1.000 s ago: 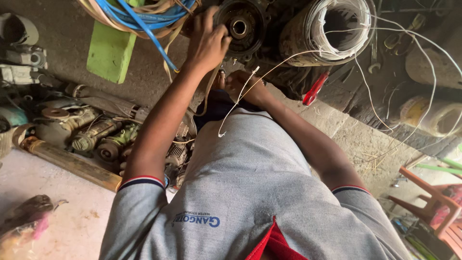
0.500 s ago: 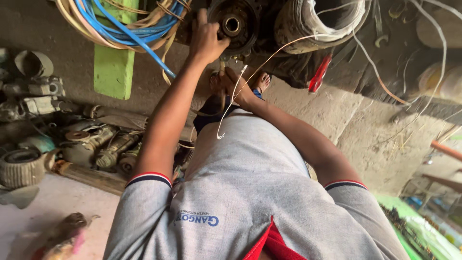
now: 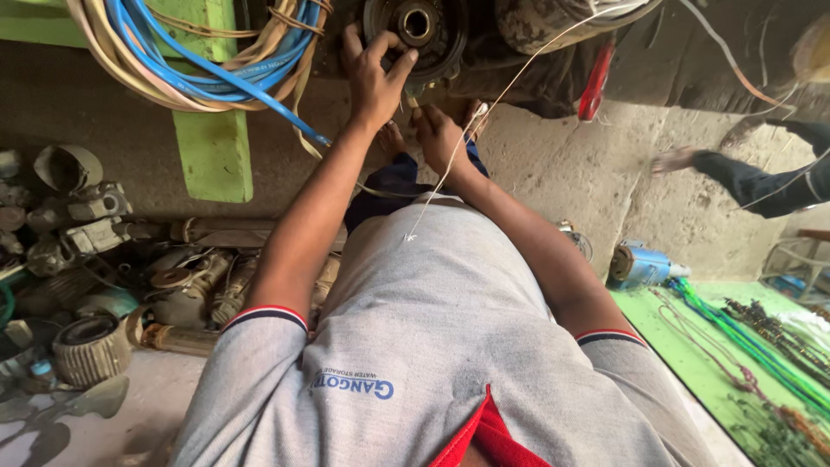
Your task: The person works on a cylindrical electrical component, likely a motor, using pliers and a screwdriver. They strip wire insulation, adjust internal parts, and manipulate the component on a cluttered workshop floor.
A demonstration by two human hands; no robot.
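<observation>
My left hand (image 3: pixel 374 76) reaches forward and grips the rim of a round dark motor housing (image 3: pixel 421 28) with a bearing hole in its middle. Just below the housing, my right hand (image 3: pixel 439 137) has its fingers curled; a small metal piece (image 3: pixel 409 105) pokes up between the two hands, and I cannot tell whether the right hand holds it. A thin white cord (image 3: pixel 484 121) runs from my grey shirt up past the right hand. My knees and feet sit under the hands.
A coil of blue and tan cables (image 3: pixel 199 60) hangs over a green plank (image 3: pixel 212 147) at upper left. Old motor parts (image 3: pixel 95 259) pile up at left. A red-handled tool (image 3: pixel 595 82), another person's leg (image 3: pixel 752 177), a blue motor (image 3: pixel 644 264) and green cables (image 3: pixel 752 342) lie right.
My view has swung down and to the right. Both hands stay at the housing, the right one closer under it. Another person's leg has come into view at right.
</observation>
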